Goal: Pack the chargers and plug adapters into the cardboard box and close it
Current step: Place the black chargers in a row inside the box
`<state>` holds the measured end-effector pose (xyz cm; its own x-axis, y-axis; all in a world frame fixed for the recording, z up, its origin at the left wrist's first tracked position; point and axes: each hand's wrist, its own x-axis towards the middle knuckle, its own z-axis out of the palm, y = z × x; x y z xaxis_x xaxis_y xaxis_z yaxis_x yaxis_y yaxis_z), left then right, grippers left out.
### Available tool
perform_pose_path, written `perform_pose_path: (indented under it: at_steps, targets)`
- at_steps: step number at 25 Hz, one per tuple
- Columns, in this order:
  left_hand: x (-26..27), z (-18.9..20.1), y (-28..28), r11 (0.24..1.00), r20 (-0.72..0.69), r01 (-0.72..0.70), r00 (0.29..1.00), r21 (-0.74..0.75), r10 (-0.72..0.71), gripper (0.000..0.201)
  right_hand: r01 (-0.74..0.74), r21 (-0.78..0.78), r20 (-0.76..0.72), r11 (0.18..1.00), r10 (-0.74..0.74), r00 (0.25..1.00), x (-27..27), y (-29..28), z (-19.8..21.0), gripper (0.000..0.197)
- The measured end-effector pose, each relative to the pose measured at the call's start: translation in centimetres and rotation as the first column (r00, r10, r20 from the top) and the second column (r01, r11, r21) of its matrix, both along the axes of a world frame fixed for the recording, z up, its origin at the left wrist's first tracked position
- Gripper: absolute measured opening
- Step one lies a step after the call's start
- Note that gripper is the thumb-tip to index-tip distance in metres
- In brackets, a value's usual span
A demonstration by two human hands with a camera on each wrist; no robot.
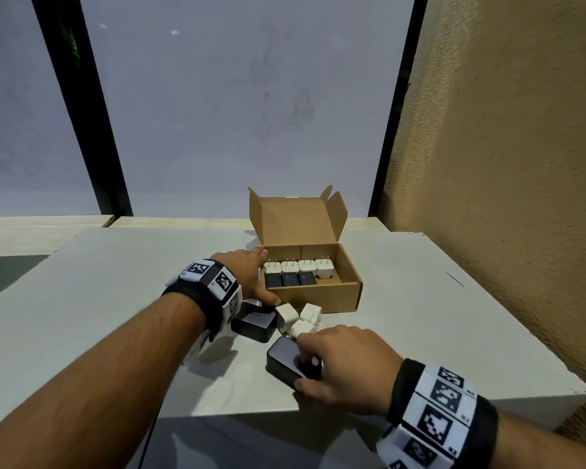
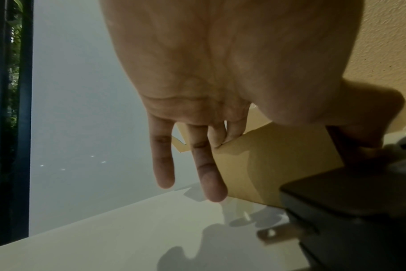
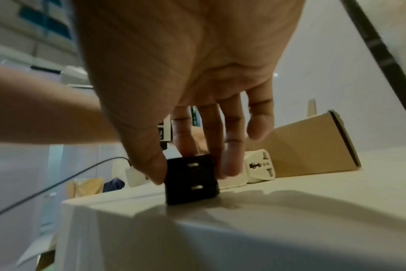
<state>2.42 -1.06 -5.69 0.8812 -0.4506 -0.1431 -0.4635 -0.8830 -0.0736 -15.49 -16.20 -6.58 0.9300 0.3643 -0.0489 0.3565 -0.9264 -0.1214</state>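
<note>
Fingers (image 3: 230, 161) of my right hand (image 1: 347, 365) curl down around a black charger (image 1: 286, 362) lying on the counter (image 1: 454, 316) near its front edge; my thumb presses one side and the fingertips the other, so the charger is pinched between them. In the right wrist view its end face with two metal prongs points back toward my wrist.

My left hand (image 1: 247, 275) lies against the left side of the box (image 1: 322, 294), fingers straight along its wall and thumb stretched across the near front corner. It grips nothing; it only rests on the cardboard.

Just under my left wrist sits a second black charger (image 1: 255, 322) on the counter, its prongs visible in the left wrist view. Between the two black chargers, just in front of the box, lies a small cluster of white adapters (image 1: 298, 318), touching one another; how many there are I cannot tell.

Inside the box, lid flap standing upright at the back, a row of four white adapters (image 1: 298, 267) stands prongs up along the back wall, and three black chargers (image 1: 290, 279) lie in a row in front of them. Bare cardboard floor shows on the right side.

Behind the counter is a frosted window (image 1: 234, 113) with dark frames, and a rough tan wall (image 1: 504, 164) to the right.
</note>
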Motion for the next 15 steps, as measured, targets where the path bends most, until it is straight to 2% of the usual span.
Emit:
perform_pose_path:
  at_steps: [4,6,9,12,15]
  targets:
    - [0.2,-0.1,0.0,1.000,-0.005,0.005,1.000,-0.008,-0.005,0.103,0.021,0.155,-0.059,0.988,-0.012,0.998,0.1,-0.8,2.0,0.031]
    - [0.1,0.0,0.0,1.000,-0.002,0.004,1.000,-0.011,-0.004,0.099,0.051,0.273,-0.027,0.961,-0.045,0.999,0.8,-1.5,3.5,0.028]
    - [-0.1,0.1,-0.1,1.000,0.006,0.000,1.000,-0.017,0.000,0.095,0.140,0.456,0.053,0.879,-0.184,0.982,3.2,-3.1,5.9,0.025]
    - [0.0,0.0,0.0,1.000,-0.012,-0.002,1.000,-0.026,0.002,0.100,0.202,0.509,0.104,0.837,-0.293,0.950,7.1,-5.1,7.1,0.032]
    - [0.1,0.0,0.0,1.000,-0.016,-0.005,1.000,-0.018,0.005,0.105,0.247,0.470,0.104,0.848,-0.331,0.938,10.8,-6.5,6.5,0.027]
